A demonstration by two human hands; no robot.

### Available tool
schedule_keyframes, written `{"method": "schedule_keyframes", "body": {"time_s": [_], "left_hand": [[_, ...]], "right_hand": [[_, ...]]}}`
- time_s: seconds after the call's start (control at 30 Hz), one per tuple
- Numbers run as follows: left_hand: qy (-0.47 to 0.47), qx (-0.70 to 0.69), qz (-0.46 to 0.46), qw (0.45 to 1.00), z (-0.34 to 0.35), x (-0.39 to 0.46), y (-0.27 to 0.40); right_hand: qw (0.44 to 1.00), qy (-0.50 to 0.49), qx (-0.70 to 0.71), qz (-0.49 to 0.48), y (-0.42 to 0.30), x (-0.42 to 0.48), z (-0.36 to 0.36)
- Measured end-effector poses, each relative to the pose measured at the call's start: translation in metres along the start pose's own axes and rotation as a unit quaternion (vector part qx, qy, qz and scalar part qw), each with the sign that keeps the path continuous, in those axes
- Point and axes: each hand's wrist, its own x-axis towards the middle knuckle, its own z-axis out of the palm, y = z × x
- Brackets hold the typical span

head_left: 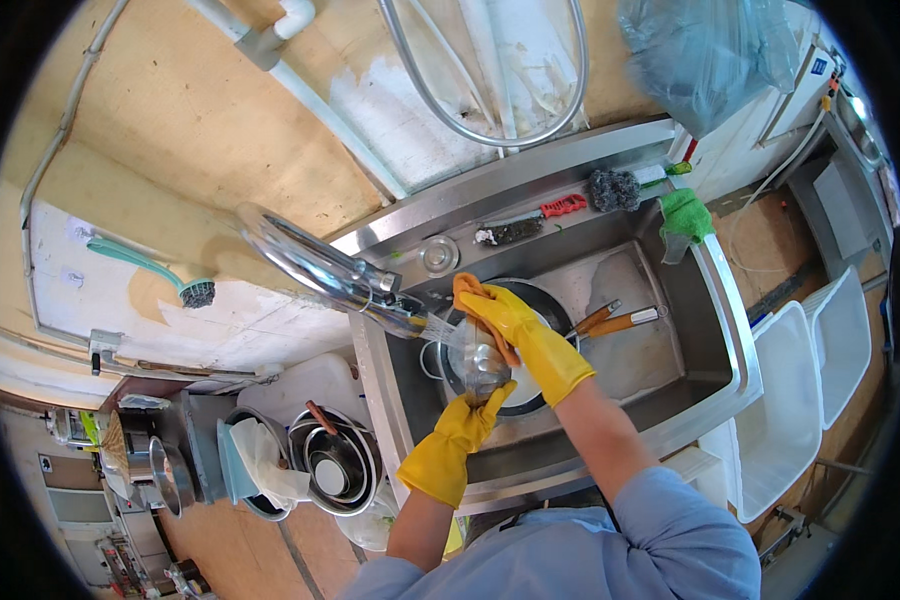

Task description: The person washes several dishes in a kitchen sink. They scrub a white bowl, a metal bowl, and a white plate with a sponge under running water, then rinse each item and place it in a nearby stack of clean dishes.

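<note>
In a yellow rubber glove, my left hand [454, 439] grips the lower edge of a shiny, ribbed bowl [486, 369], which looks like clear glass. My right hand [536, 337], gloved the same way, presses an orange cloth [466, 286] to the bowl's far side. Water sprays onto the bowl from the chrome faucet [311, 262]. Beneath my hands, in the stainless steel sink [709, 352], sits a round dark-rimmed pan [551, 300], partly hidden. Wooden-handled utensils [622, 321] reach out from it to the right.
Along the sink's back ledge lie a drain strainer [439, 256], a red-handled brush [514, 229] and a steel-wool scrubber [613, 190]. A green cloth [685, 216] drapes over the right rim. Stacked metal pots [334, 465] stand left; white plastic tubs [780, 405] stand right.
</note>
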Motion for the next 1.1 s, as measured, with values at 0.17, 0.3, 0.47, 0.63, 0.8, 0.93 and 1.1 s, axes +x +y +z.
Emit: {"method": "schedule_keyframes", "body": {"time_s": [0.17, 0.3, 0.47, 0.63, 0.8, 0.93, 1.1], "left_hand": [[-0.108, -0.046, 0.013, 0.993, -0.056, 0.030, 0.061], [-0.093, 0.017, 0.102, 0.990, -0.082, 0.041, 0.076], [-0.003, 0.162, -0.008, 0.987, -0.014, -0.033, 0.036], [-0.059, 0.267, 0.037, 0.961, -0.017, -0.051, 0.041], [-0.049, 0.698, 0.249, 0.669, -0.017, -0.047, 0.040], [0.115, 0.668, 0.445, 0.585, -0.005, -0.021, 0.073], [0.372, 0.614, 0.577, 0.389, 0.060, -0.009, 0.019]], "right_hand": [[0.870, 0.080, -0.214, -0.438, 0.006, -0.054, 0.056], [0.709, 0.020, -0.485, -0.512, 0.014, -0.072, 0.061], [0.921, -0.052, -0.358, -0.144, -0.021, -0.011, 0.038], [0.948, -0.199, -0.194, -0.152, 0.006, 0.013, 0.006], [0.985, -0.147, -0.020, -0.089, 0.046, 0.028, -0.002], [0.774, -0.101, -0.487, -0.391, 0.041, 0.048, -0.010], [0.793, 0.024, -0.543, -0.277, -0.011, -0.014, 0.072]]}}
